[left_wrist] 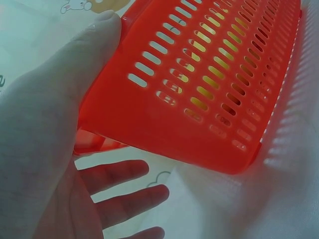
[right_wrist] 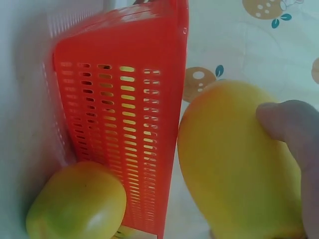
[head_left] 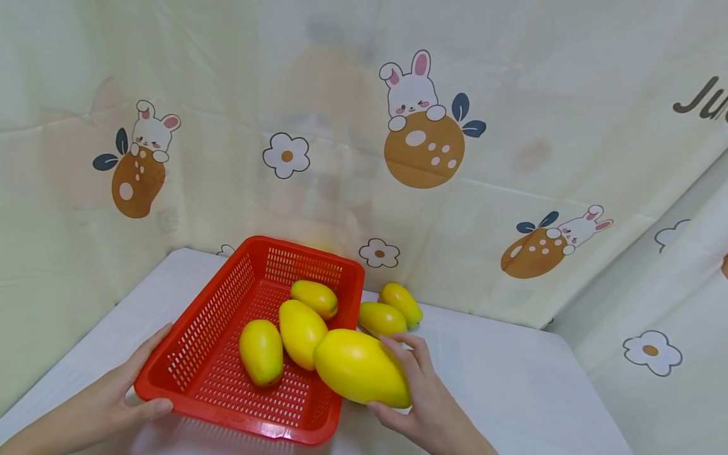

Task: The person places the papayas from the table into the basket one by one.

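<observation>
A red plastic basket (head_left: 273, 433) with slotted walls stands at the left of the white table. My left hand (head_left: 122, 395) holds its near left corner, thumb on the front rim and fingers along the left side. Three yellow mangoes (head_left: 261, 354) lie inside. My right hand (head_left: 418, 379) grips a large yellow mango (head_left: 358, 366), which overlaps the basket's right rim in the head view. In the right wrist view the thumb lies on that mango (right_wrist: 234, 159) beside the basket's slotted wall (right_wrist: 119, 124).
Two more mangoes (head_left: 382, 319) lie on the white table (head_left: 495, 379) just right of the basket. Behind the table hangs a pale curtain (head_left: 330, 95) printed with rabbits and flowers; it continues along the right side.
</observation>
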A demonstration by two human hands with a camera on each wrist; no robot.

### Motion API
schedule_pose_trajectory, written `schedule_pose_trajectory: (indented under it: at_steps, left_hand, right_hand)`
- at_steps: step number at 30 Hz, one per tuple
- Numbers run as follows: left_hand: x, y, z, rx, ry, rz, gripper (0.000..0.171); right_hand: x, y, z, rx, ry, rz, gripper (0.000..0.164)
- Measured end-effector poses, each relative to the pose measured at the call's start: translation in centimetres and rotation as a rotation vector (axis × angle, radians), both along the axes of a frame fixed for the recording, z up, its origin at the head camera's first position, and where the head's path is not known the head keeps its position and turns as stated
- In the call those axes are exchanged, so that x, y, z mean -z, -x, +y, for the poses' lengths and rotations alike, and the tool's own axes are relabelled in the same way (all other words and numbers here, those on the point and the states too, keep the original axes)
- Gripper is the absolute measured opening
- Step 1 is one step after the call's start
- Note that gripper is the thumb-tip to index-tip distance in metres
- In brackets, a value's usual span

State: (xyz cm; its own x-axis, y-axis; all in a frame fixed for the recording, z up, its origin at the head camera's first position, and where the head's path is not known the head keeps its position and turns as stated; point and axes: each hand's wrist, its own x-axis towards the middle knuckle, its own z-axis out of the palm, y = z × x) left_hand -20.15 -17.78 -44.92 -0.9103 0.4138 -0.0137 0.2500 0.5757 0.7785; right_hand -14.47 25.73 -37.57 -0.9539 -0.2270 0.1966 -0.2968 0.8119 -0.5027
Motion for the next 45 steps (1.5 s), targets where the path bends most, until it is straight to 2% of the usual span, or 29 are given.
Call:
schedule_pose_trajectory:
  at_steps: [5,10,13,17,21,24,27,30,34,38,42,45]
  left_hand:
    - [-0.1,0.0,0.0,0.007,-0.013,-0.03,0.09]
    - [-0.2,0.1,0.0,0.012,-0.008,-0.025,0.09]
    - [-0.1,0.1,0.0,0.01,0.009,0.009,0.091]
    - [0.1,0.0,0.0,0.006,0.027,0.054,0.091]
    - [0.0,-0.1,0.0,0.004,0.021,0.06,0.092]
    - [0.0,-0.1,0.1,0.006,0.017,0.079,0.093]
    - [-0.1,-0.2,0.1,0.01,0.018,0.107,0.093]
    - [-0.1,-0.2,0.0,0.013,0.016,0.113,0.093]
    - [-0.1,-0.1,0.0,0.012,0.011,0.081,0.092]
    - [0.0,-0.1,-0.1,0.01,0.015,0.075,0.093]
    - [0.0,-0.1,0.0,0.014,0.007,0.057,0.092]
    - [-0.1,0.0,0.0,0.018,-0.007,0.062,0.092]
  right_hand:
    - [-0.3,0.0,-0.1,0.051,0.098,0.036,0.07]
    - [-0.1,0.1,0.1,0.081,0.125,0.167,0.062]
    - [0.1,0.2,0.0,0.088,0.138,0.223,0.061]
    - [0.1,0.1,-0.2,0.106,0.168,0.25,0.063]
    - [0.2,0.0,-0.2,0.08,0.144,0.329,0.064]
    - [0.3,-0.1,-0.2,0.041,0.086,0.405,0.066]
    - [0.2,-0.2,-0.3,-0.005,0.03,0.443,0.07]
    - [0.1,-0.3,-0.5,-0.064,-0.009,0.424,0.07]
    - [-0.1,-0.6,-0.9,-0.135,-0.026,0.33,0.07]
    - [0.0,-0.8,-1.3,-0.223,-0.031,0.284,0.071]
    - [0.2,-0.9,-1.7,-0.283,0.034,0.292,0.066]
    - [0.4,-0.9,-2.0,-0.305,0.098,0.324,0.053]
